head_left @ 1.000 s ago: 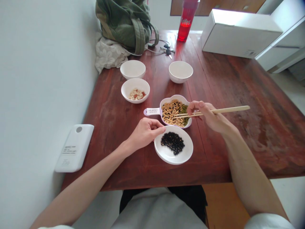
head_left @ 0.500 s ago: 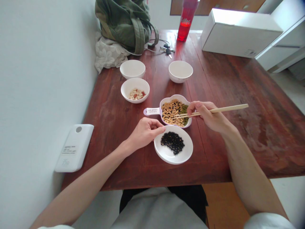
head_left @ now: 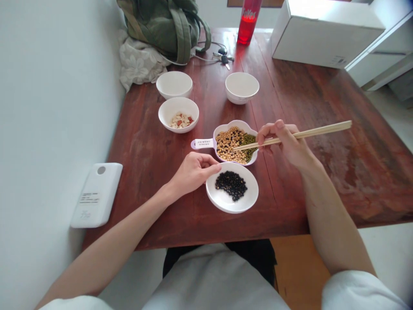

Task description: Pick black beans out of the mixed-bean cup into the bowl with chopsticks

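I have the right hand [head_left: 295, 148] closed on the chopsticks [head_left: 325, 129], its fingertips at the right edge of the flower-shaped dish [head_left: 237, 123]. The dish lies to the left of that hand, and the sticks' long axis runs sideways: tips ahead of the fingers, among the yellow beans [head_left: 227, 144], thick ends out to the right and tilted slightly away from the body. I can't tell from here whether the tips pinch a bean. Closest to the right fingers sit the green beans [head_left: 249, 141], and the sticks pass along them. The dish's handle [head_left: 196, 144] points left, away from the right hand and just beyond the knuckles of the left hand [head_left: 190, 173].

With that left hand I pinch the rim of the bowl [head_left: 219, 201], thumb on top, fingers curled; their undersides are hidden. The bowl lies to its right, and bodyward and left of the right hand. It holds black beans [head_left: 231, 186]. So tips to bowl is a short way toward the body; whether bowl and dish touch, I can't make out.
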`<state>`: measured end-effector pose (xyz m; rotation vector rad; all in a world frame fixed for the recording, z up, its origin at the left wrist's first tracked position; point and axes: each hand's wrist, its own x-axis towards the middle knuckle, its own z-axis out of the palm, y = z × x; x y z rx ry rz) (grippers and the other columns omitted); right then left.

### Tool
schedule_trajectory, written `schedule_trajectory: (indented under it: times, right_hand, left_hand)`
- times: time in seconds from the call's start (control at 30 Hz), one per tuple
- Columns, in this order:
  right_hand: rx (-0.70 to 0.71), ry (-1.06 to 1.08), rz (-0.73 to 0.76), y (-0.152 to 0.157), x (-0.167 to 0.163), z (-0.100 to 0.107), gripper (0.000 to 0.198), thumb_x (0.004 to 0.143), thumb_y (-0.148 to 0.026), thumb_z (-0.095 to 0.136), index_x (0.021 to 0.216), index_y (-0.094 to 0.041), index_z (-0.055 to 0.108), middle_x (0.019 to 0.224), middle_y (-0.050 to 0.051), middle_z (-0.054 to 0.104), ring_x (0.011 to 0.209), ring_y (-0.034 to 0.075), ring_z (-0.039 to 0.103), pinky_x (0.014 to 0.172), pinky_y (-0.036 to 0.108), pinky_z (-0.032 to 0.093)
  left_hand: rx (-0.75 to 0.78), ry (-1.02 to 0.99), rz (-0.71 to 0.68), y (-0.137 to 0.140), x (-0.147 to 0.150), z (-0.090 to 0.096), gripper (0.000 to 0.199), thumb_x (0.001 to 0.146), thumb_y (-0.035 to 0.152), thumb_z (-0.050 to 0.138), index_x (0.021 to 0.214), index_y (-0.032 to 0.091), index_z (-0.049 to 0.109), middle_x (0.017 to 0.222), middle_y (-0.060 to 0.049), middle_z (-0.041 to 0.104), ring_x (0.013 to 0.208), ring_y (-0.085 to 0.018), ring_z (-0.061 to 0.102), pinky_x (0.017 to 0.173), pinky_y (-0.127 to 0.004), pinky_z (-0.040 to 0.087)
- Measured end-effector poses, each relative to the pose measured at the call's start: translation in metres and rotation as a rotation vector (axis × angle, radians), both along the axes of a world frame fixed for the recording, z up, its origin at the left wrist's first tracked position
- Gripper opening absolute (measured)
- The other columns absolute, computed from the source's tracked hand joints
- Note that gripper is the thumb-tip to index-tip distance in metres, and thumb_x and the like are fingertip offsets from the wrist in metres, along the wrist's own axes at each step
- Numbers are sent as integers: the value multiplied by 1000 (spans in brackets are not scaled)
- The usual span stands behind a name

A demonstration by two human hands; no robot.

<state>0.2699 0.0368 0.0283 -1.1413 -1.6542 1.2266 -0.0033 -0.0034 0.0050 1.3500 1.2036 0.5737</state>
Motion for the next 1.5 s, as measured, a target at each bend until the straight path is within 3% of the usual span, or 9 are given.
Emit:
schedule_trajectory:
  times: [0.23,0.4,0.63,0.93,1.5]
  right_hand:
    - [19,-17,1,0,-2,-2,65,91,-75,41,70,-20,68,61,3,58,52,12,49,47,30,34]
    - [45,49,-38,0,-1,-3,69,94,-73,37,66,-21,71,50,4,54,44,13,45,44,32,28]
    - [-2,133,-15,4,5,-4,72,93,-77,31,74,-21,72,61,5,58,53,15,49,49,32,33]
    - [1,-20,-25,2,2,0,77,92,-78,28,59,-20,65,52,5,51,50,14,42,48,32,27]
    - [-29,-122,53,3,1,-8,81,91,-81,18,67,-18,64,56,2,49,52,11,41,49,29,26]
  left_hand:
    - [13,9,0,0,0,-2,26,83,37,73,81,11,76,58,-1,65,46,-6,47,41,-16,31]
    - [21,4,1,1,-1,-2,25,83,36,73,81,11,77,57,-1,64,45,-6,46,41,-16,31]
    - [-22,-20,1,1,-1,-3,26,83,37,74,82,11,76,61,-2,67,47,-6,48,42,-16,32]
    - [-6,-5,-1,1,-1,-1,26,83,36,74,82,10,76,56,0,63,44,-6,45,41,-16,31]
    - [-19,-16,-2,1,-2,-3,26,83,37,75,83,11,76,61,-2,67,48,-6,49,43,-15,33]
